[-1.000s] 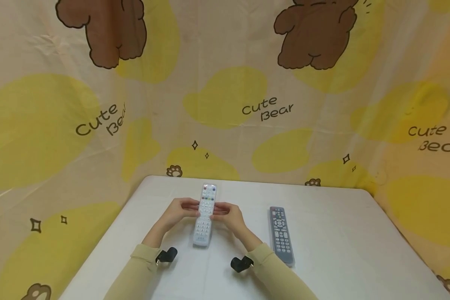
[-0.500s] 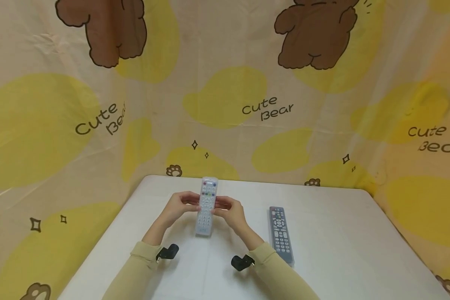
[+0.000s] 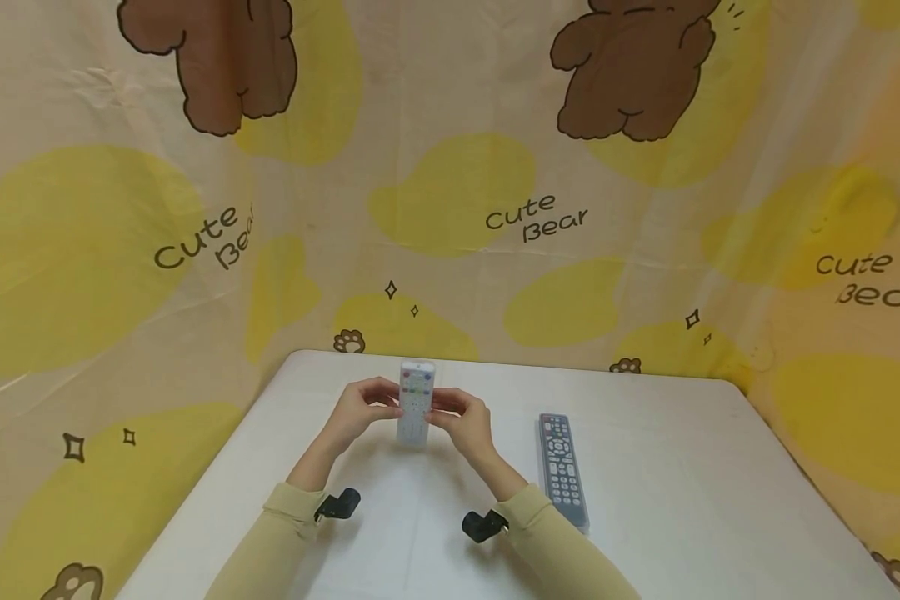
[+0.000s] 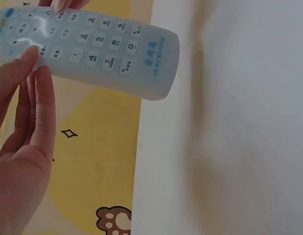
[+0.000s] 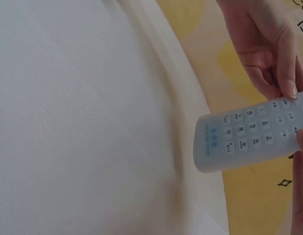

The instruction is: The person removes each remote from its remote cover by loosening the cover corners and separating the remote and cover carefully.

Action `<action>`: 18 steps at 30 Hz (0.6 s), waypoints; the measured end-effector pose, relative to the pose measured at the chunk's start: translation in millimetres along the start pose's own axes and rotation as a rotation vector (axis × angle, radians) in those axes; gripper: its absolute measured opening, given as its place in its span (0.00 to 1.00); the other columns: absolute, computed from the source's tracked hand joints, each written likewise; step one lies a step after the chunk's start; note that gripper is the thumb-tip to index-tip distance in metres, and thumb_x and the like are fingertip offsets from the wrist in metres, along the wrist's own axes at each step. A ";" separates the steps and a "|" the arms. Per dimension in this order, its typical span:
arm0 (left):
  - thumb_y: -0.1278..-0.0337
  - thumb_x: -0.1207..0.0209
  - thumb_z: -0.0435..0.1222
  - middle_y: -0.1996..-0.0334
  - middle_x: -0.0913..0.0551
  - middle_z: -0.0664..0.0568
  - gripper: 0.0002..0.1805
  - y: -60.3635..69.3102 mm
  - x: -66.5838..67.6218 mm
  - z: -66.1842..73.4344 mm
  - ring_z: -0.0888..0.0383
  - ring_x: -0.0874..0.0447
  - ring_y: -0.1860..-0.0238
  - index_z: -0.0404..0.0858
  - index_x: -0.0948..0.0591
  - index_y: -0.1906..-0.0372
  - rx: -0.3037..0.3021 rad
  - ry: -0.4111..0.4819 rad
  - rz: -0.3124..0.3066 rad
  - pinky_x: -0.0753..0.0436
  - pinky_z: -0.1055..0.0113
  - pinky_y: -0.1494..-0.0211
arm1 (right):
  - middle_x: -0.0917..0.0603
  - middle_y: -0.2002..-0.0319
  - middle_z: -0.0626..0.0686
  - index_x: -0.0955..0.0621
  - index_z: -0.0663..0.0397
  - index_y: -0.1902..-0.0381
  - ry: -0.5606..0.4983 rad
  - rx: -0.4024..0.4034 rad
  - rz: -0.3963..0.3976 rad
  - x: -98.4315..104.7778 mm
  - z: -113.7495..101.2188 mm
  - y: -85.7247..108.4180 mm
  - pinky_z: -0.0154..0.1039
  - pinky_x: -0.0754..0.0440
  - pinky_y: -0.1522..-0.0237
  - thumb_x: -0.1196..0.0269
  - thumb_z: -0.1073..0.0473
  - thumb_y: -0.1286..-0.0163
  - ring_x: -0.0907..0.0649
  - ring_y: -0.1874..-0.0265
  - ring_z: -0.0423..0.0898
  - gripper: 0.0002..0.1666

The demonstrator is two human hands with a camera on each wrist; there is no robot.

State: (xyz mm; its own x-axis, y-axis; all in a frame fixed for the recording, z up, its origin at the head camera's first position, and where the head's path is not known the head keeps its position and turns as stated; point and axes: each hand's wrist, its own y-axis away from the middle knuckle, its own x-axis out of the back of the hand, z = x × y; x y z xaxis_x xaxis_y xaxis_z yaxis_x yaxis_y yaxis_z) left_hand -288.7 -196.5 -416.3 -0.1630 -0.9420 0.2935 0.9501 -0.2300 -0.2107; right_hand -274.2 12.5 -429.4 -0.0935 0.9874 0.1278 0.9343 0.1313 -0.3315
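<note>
White remote control [image 3: 416, 404] is held between your two hands, gripped at its long edges, key face towards you and clear of the table [image 3: 682, 475] below your fingers. Your left hand [image 3: 360, 406] pinches one edge, thumb on the front and the other fingers bent in close, opened only enough to take that edge. Your right hand [image 3: 468, 421] pinches the opposite edge, thumb also on the front; how far its fingers reach behind is hidden. Coloured keys [image 3: 417, 391] sit above your thumbs, while number keys [image 4: 104, 41] and blue print [image 4: 153, 56] run below your fingertips to the free end. Well to the right of your right fingers, a dark grey remote [image 3: 562, 471] lies keys-up on the table, just beside your right sleeve [image 3: 558, 542]. Beyond your fingertips hangs a backdrop [image 3: 450, 275] of brown bears and yellow patches.
</note>
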 end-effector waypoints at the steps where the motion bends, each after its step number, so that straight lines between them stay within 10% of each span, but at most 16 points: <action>1: 0.54 0.32 0.28 0.58 0.16 0.43 0.16 -1.0 -0.2 -2.6 0.50 0.21 0.59 0.32 0.18 0.56 0.009 0.001 0.004 0.20 0.64 0.55 | 0.15 0.56 0.64 0.18 0.65 0.55 0.007 0.006 0.006 -0.3 -0.7 0.4 0.34 0.15 0.59 0.32 0.73 0.47 0.16 0.58 0.61 0.19; 18: 0.53 0.31 0.32 0.58 0.16 0.48 0.15 -2.7 -1.6 -35.8 0.53 0.15 0.60 0.36 0.18 0.57 0.042 0.076 0.029 0.16 0.58 0.50 | 0.14 0.57 0.61 0.16 0.63 0.59 -0.031 -0.066 0.027 -3.8 4.4 4.9 0.37 0.14 0.63 0.31 0.72 0.48 0.13 0.64 0.57 0.15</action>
State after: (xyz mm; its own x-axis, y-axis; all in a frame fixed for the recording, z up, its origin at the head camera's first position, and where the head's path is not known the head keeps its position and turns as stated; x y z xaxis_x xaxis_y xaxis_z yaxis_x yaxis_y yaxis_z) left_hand -300.6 -203.2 -449.6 -0.1533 -0.9643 0.2160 0.9647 -0.1934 -0.1786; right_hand -270.7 9.8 -435.6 -0.0775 0.9929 0.0903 0.9572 0.0994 -0.2719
